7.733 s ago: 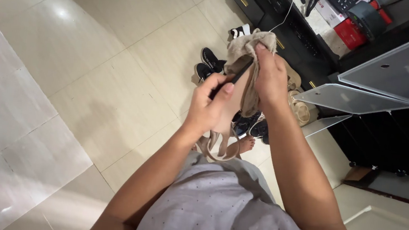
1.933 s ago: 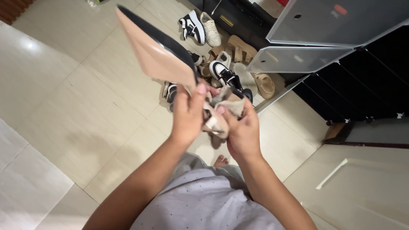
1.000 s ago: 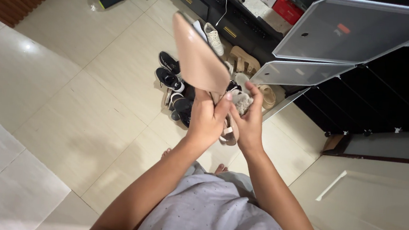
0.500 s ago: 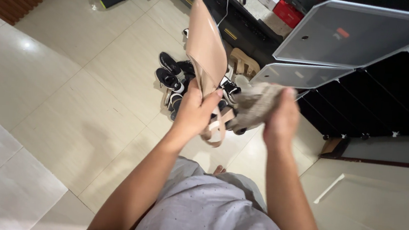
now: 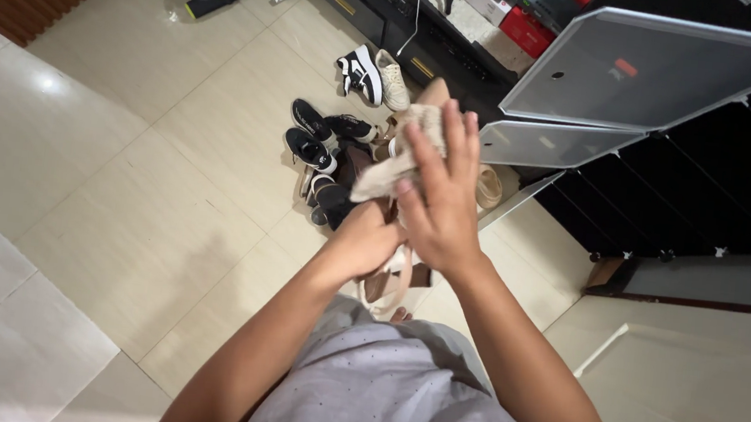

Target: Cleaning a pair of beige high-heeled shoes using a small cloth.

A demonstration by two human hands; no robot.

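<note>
My left hand (image 5: 362,239) grips a beige high-heeled shoe (image 5: 389,281) near its heel end; its looped strap hangs below my hands, and most of the shoe is hidden behind them. My right hand (image 5: 439,199) presses a crumpled beige cloth (image 5: 397,153) flat against the shoe, fingers spread over it. Both hands are raised in front of my chest, above the pile of shoes on the floor.
Several shoes lie on the cream tiled floor (image 5: 172,127): black sneakers (image 5: 313,136), a black-and-white sneaker (image 5: 360,72), a cream sneaker (image 5: 396,77), a tan sandal (image 5: 488,185). A black cube cabinet (image 5: 699,187) with grey translucent doors (image 5: 655,73) swung open stands to the right.
The shoe has swung down from pointing up and now lies behind my hands. My right hand has come back from the right and laid the cloth over it.
</note>
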